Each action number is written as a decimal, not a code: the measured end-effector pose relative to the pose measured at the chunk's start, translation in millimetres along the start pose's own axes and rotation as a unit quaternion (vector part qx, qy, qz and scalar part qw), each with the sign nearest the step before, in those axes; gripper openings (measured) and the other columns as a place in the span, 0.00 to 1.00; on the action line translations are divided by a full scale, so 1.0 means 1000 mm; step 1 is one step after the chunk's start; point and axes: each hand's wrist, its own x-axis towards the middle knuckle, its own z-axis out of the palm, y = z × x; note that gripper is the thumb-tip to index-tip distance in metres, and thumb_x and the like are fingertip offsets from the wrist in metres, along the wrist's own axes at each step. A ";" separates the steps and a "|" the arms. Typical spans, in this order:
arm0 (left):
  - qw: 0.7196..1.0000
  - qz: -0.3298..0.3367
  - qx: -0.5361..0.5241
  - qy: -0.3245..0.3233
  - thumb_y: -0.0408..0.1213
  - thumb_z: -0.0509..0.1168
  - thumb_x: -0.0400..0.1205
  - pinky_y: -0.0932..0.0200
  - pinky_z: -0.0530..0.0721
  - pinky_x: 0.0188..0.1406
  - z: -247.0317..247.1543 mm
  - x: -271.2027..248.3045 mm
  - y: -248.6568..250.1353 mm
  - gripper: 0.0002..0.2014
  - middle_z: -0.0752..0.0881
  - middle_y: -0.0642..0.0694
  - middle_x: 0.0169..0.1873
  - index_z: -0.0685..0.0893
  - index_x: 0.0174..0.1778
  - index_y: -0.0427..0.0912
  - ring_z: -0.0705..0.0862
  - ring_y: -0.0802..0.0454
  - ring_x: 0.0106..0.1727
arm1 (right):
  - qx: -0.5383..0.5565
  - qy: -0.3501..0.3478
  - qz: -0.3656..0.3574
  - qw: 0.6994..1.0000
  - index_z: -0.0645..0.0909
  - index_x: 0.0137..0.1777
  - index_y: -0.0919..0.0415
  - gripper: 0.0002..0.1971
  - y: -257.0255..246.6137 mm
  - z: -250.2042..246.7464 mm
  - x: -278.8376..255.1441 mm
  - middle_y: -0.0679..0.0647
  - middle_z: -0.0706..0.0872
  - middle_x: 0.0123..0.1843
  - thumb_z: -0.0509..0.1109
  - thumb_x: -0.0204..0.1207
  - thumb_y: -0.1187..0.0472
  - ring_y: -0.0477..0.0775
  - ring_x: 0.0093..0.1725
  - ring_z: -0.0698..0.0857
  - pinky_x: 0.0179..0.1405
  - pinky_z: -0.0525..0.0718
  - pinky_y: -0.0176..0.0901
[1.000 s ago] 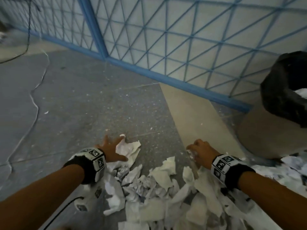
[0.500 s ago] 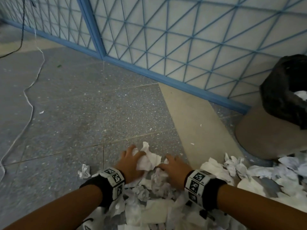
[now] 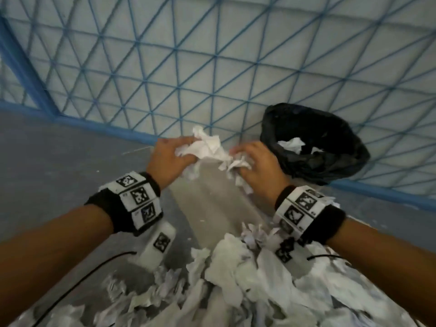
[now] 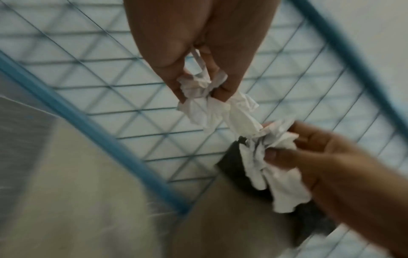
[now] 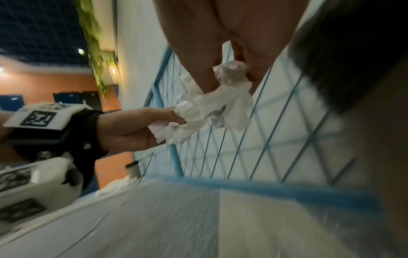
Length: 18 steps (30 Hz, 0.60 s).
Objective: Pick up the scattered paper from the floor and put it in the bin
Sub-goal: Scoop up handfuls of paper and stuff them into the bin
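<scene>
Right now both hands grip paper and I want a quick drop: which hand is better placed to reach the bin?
Right. The right hand holds its paper just beside the bin, whose open mouth lies on that side. The left hand is farther away, with the right hand between it and the bin.

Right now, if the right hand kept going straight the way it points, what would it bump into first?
Probably the bin. The right hand, gripping crumpled paper, points forward with the black-lined bin just ahead and to its right. Depth is unclear; it might pass the rim and meet the blue mesh fence.
</scene>
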 end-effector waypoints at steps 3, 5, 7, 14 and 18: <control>0.988 0.031 -0.152 0.005 0.32 0.72 0.71 0.63 0.78 0.60 0.033 0.032 0.063 0.22 0.86 0.41 0.59 0.82 0.63 0.41 0.82 0.59 0.54 | -0.021 0.165 -0.029 0.986 0.84 0.54 0.67 0.16 0.003 -0.068 0.014 0.69 0.81 0.56 0.68 0.66 0.73 0.47 0.53 0.77 0.51 0.64 0.06; 0.981 0.074 -0.176 0.026 0.37 0.71 0.68 0.58 0.79 0.59 0.065 0.045 0.100 0.24 0.84 0.43 0.56 0.81 0.62 0.42 0.81 0.52 0.56 | -0.053 0.248 -0.023 0.967 0.82 0.55 0.67 0.17 0.013 -0.103 0.020 0.70 0.80 0.57 0.69 0.66 0.75 0.45 0.52 0.77 0.50 0.62 0.05; 0.975 0.130 -0.172 0.062 0.34 0.70 0.73 0.66 0.77 0.53 0.096 0.052 0.131 0.21 0.81 0.39 0.60 0.76 0.62 0.38 0.79 0.50 0.58 | -0.079 0.301 -0.007 0.950 0.81 0.56 0.70 0.17 0.026 -0.124 0.025 0.73 0.79 0.58 0.68 0.66 0.76 0.47 0.53 0.75 0.50 0.62 0.05; 0.950 0.106 0.236 -0.173 0.43 0.58 0.82 0.37 0.53 0.81 0.165 0.063 0.138 0.19 0.78 0.41 0.70 0.78 0.68 0.41 0.73 0.42 0.73 | -0.147 0.050 0.193 0.969 0.79 0.65 0.62 0.17 0.069 -0.123 0.023 0.63 0.82 0.67 0.64 0.76 0.64 0.62 0.67 0.79 0.63 0.75 0.43; 0.957 0.155 0.199 -0.143 0.46 0.61 0.80 0.42 0.54 0.82 0.138 0.061 0.112 0.24 0.71 0.44 0.77 0.74 0.73 0.46 0.67 0.46 0.79 | -0.144 0.079 0.143 0.976 0.73 0.71 0.58 0.28 0.070 -0.109 0.018 0.57 0.77 0.72 0.65 0.68 0.59 0.58 0.71 0.75 0.70 0.72 0.46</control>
